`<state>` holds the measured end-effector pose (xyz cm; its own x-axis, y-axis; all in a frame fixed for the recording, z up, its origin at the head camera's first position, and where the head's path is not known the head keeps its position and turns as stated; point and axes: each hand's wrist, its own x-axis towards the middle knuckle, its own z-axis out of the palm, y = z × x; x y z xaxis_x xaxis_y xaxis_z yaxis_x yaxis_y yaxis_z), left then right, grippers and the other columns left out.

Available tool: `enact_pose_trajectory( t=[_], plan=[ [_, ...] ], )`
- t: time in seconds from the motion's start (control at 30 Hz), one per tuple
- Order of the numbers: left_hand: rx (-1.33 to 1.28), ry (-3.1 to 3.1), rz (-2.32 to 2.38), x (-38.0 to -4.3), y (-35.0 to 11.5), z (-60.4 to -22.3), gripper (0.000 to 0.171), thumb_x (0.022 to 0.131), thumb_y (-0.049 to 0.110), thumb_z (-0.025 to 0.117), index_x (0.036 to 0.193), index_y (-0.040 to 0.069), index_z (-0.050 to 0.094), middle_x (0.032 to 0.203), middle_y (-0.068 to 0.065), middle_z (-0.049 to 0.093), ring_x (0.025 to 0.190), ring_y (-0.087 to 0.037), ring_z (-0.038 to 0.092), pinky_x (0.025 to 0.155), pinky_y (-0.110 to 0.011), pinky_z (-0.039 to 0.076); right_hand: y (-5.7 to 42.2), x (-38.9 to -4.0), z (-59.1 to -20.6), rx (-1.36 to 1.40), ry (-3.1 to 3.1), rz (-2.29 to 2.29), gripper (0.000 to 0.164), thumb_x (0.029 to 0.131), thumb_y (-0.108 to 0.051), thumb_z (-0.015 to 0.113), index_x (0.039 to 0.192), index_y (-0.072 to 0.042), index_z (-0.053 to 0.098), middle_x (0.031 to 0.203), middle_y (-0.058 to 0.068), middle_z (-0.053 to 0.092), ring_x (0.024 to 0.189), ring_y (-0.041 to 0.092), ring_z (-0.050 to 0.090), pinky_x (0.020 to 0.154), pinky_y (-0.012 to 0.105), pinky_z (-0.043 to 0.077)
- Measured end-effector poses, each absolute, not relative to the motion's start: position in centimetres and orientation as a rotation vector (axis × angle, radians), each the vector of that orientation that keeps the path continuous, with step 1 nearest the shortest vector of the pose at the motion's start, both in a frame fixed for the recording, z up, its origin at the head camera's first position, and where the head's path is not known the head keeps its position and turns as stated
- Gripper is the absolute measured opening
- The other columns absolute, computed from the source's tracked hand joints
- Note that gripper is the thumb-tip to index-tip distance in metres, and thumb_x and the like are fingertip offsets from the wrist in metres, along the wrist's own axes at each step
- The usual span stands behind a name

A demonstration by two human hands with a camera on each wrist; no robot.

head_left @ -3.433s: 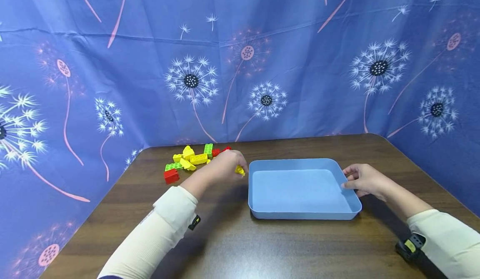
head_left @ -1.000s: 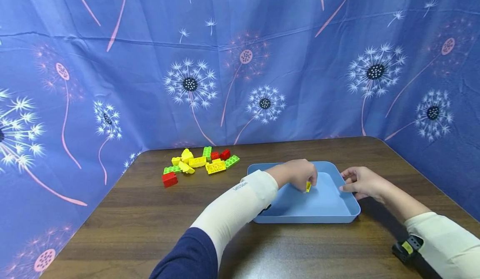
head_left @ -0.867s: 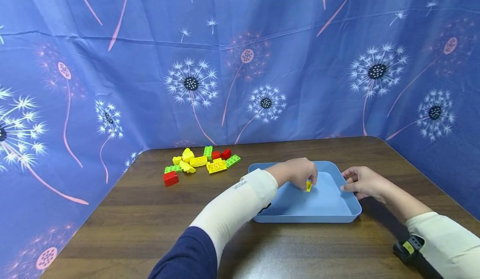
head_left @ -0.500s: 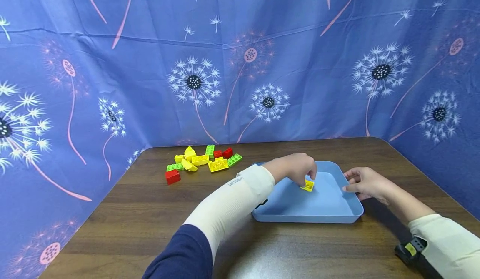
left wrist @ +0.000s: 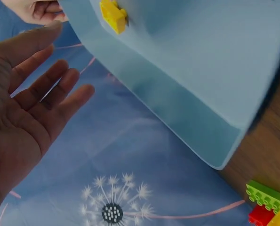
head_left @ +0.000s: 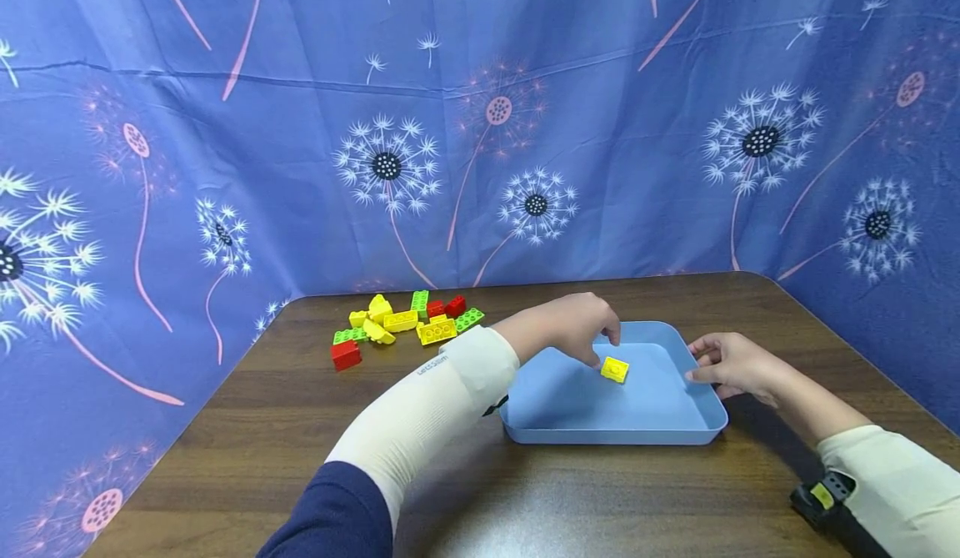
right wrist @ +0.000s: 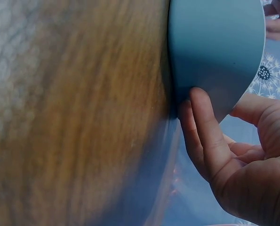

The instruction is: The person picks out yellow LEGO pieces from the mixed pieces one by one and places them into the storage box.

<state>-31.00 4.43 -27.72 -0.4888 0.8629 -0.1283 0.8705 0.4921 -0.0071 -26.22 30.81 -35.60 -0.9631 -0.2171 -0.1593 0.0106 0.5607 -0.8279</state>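
Blue cloth [head_left: 300, 174] printed with dandelions is hanging behind a wooden tabletop [head_left: 262, 441], and I am following both hands through three remote cameras. Starting at the left, a loose cluster of red, yellow and green bricks [head_left: 401, 320] is lying toward the back of the wood; the head camera is giving me its whole spread, while the left wrist camera is catching only a few pieces in its corner. Next, the left hand [head_left: 581, 324] is hovering over the tray [head_left: 652, 412], and the head camera is showing me mostly its back, whereas the left wrist camera is revealing the palm, fingers loosely parted and holding nothing. Wood is stretching between the cluster and the tray's left wall, and more is running along before its near wall. Light blue and shallow, the tray is sitting on the wood, and a single yellow brick [head_left: 615, 369] is resting on its floor near the middle, just beside the left thumb, with the left wrist view showing a gap. Farther right, the right hand [head_left: 723, 364] is pinching the tray's right wall; from that wrist I am seeing fingertips pressing its outer face.
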Motion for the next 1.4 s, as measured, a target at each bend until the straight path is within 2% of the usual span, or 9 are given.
enact_pose_trajectory(
  t=[0.27, 0.6, 0.83, 1.03, 1.4],
  plan=[
    [1.544, 2.672, -0.026, -30.7, 1.2, -27.1, 0.039, 0.079, 0.026, 0.082, 0.115, 0.014, 0.072, 0.109, 0.007, 0.068, 0.1, -0.006, 0.058, 0.088, -0.018, 0.045, 31.5, -26.1, -35.5, -0.175, 2.544, -1.327, 0.056, 0.089, -0.004, 0.067, 0.127, 0.023, 0.036, 0.095, 0.015, 0.062, 0.083, 0.024, 0.065, 0.068, 0.044, 0.057],
    [1.507, 2.764, 0.134, -29.4, -4.9, -27.3, 0.037, 0.079, 0.027, 0.082, 0.112, 0.013, 0.072, 0.11, 0.002, 0.068, 0.102, -0.013, 0.059, 0.09, -0.025, 0.046, 31.5, -26.3, -35.4, -0.172, 2.551, -1.316, 0.054, 0.088, -0.003, 0.067, 0.125, 0.023, 0.037, 0.093, 0.015, 0.06, 0.081, 0.022, 0.064, 0.067, 0.043, 0.057],
    [1.511, 2.794, 0.246, -29.1, -8.5, -27.8, 0.035, 0.077, 0.023, 0.082, 0.109, 0.011, 0.073, 0.107, 0.0, 0.068, 0.091, -0.016, 0.06, 0.081, -0.026, 0.048, 31.4, -26.5, -35.3, -0.167, 2.544, -1.322, 0.055, 0.089, -0.002, 0.067, 0.126, 0.024, 0.036, 0.094, 0.015, 0.061, 0.081, 0.023, 0.065, 0.069, 0.044, 0.058],
    [1.447, 2.834, 0.277, -28.5, -11.0, -28.6, 0.038, 0.077, 0.024, 0.084, 0.111, 0.011, 0.072, 0.107, 0.001, 0.068, 0.1, -0.014, 0.06, 0.087, -0.026, 0.048, 31.3, -26.5, -35.3, -0.184, 2.522, -1.338, 0.055, 0.089, -0.002, 0.066, 0.126, 0.025, 0.035, 0.094, 0.015, 0.061, 0.082, 0.024, 0.065, 0.069, 0.044, 0.058],
    [1.349, 2.853, 0.406, -27.5, -14.5, -29.1, 0.038, 0.076, 0.019, 0.084, 0.11, 0.009, 0.071, 0.108, -0.001, 0.068, 0.102, -0.018, 0.061, 0.088, -0.032, 0.05, 31.0, -26.5, -35.3, -0.169, 2.546, -1.305, 0.058, 0.088, -0.006, 0.068, 0.126, 0.024, 0.036, 0.094, 0.015, 0.061, 0.082, 0.022, 0.064, 0.068, 0.044, 0.057]
  ],
)
